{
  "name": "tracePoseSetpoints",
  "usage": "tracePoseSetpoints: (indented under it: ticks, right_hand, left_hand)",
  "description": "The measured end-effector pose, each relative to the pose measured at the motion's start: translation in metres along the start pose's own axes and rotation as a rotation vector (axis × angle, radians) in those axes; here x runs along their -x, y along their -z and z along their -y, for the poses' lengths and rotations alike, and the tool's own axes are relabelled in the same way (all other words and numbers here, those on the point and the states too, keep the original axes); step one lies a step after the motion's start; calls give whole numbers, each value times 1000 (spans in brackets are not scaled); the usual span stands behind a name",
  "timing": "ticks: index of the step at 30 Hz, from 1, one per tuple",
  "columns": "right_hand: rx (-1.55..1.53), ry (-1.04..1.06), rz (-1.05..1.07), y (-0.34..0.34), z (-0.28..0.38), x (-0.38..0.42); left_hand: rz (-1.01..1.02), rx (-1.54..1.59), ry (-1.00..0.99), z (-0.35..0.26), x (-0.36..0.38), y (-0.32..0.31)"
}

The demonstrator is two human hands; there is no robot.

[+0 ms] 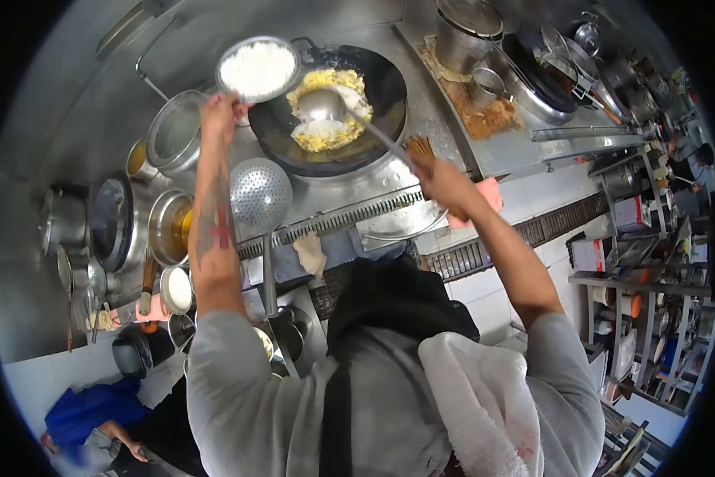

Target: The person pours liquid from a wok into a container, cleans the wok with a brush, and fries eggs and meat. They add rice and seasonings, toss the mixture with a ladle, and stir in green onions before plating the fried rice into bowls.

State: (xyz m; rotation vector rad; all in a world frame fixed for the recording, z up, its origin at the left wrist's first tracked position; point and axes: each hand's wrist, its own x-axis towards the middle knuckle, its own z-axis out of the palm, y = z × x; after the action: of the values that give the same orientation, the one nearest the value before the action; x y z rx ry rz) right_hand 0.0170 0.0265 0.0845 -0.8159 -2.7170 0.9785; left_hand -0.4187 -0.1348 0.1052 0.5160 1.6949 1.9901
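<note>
My left hand point(220, 113) is closed on the rim of a metal bowl point(297, 78), tilted over the left side of a black wok point(389, 91). White rice point(256, 70) fills the bowl. Gripped in my right hand point(450, 187) is the long handle of a ladle point(322, 105), whose round head rests amid the food in the wok. Yellow scrambled egg point(333, 77) surrounds the ladle head, with white rice-like food among it. Bristles of a brush point(419, 146) show beside my right hand; where its other end lies is hidden.
A perforated strainer point(260, 193) lies in front of the wok. At left stand a pot of yellow oil point(184, 226), a mesh sieve point(174, 131) and a white-filled container point(178, 290). Pots point(467, 48) crowd the right counter. Another person's arm point(123, 437) appears lower left.
</note>
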Motion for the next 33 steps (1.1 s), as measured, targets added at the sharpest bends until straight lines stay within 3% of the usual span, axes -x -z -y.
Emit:
tracePoseSetpoints:
  ticks: [2, 4, 6, 7, 10, 11, 13, 15, 16, 17, 19, 20, 21, 22, 23, 24, 26, 27, 29, 31, 33]
  right_hand:
    - [-62, 13, -130, 17, -1, -18]
    - [-32, -28, -207, 22, -6, -21]
    - [115, -126, -200, 9, -36, -34]
    - [108, -121, -198, 20, -39, -32]
    - [-271, -365, 215, 74, -31, -29]
    - [13, 6, -169, 51, -51, -26]
    - [-13, 30, -205, 58, -73, -19]
    - [-35, 68, -245, 94, -50, -8]
    - [-106, 57, -227, 110, -31, 2]
    - [-175, 50, -207, 118, -20, 6]
    - [-131, 135, -191, 103, -36, 7]
    - [-91, 197, -202, 90, -52, 4]
    - [116, 227, -105, 70, -75, -8]
    - [120, 246, -92, 50, -95, -23]
    - [251, 262, 25, 30, -113, -37]
    - [383, 286, 134, 19, -121, -46]
    - [334, 330, 89, 27, -121, -56]
    - [310, 396, 49, 31, -110, -53]
    - [308, 43, 253, 64, -16, -24]
    - [316, 253, 222, 41, -55, -50]
    - [347, 401, 110, 16, -79, -85]
  left_hand:
    - [1, -165, -61, -9, -19, -26]
    - [-243, -1194, -573, -24, -11, -74]
    - [-335, -1397, -789, 14, -40, -98]
    - [-295, -1479, -762, 35, -39, -114]
    - [-120, -1755, -780, 141, -63, -141]
    - [-131, -1762, -763, 139, -61, -149]
    - [-221, -1542, -330, 131, -55, -154]
    - [-343, -1459, -196, 102, -63, -127]
    - [-191, -1281, 7, 66, -50, -112]
    - [-342, -1251, 26, 65, -48, -89]
    - [-373, -546, 249, 72, -37, -31]
    - [-242, -740, 175, 71, -19, 1]
    - [-350, -465, 157, 57, 34, -8]
    - [-457, -189, 112, 37, 92, -21]
    - [-444, -54, 84, 43, 135, -3]
    - [-420, -30, -2, 63, 180, 30]
    - [-568, 5, 0, 69, 301, 45]
    - [-709, -34, 20, 71, 372, 46]
    - [-975, 144, -4, 91, 512, 43]
    - [-1274, 206, 39, 136, 666, 43]
    - [-1593, 384, -168, 156, 784, -12]
